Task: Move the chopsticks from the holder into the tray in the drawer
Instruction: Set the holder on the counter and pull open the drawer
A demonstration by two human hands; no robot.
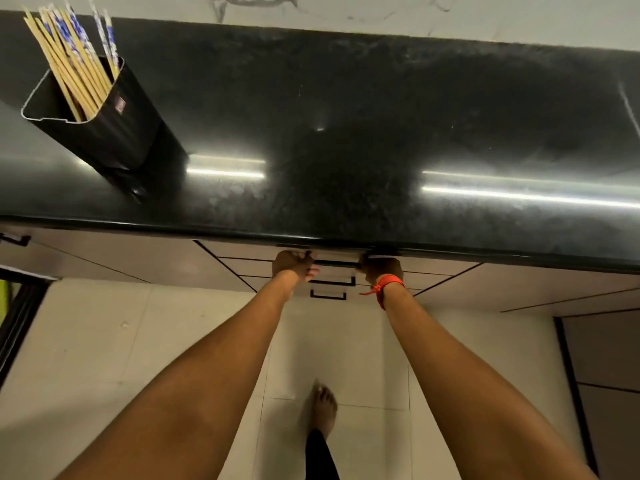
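Observation:
Several wooden chopsticks (74,60) with blue-and-white patterned tops stand in a black rectangular holder (114,129) at the far left of the black countertop. Below the counter's front edge, both my hands reach to the top drawer (334,258), which is closed. My left hand (294,265) curls at the left end of its black handle. My right hand (381,268), with a red thread around the wrist, grips the right end. The counter's overhang partly hides the fingers. No tray is visible.
The glossy black countertop (346,150) runs the full width, with a white marble wall (346,15) behind it. Two more drawers with black handles (332,282) sit under the top one. My bare foot (323,410) stands on pale floor tiles.

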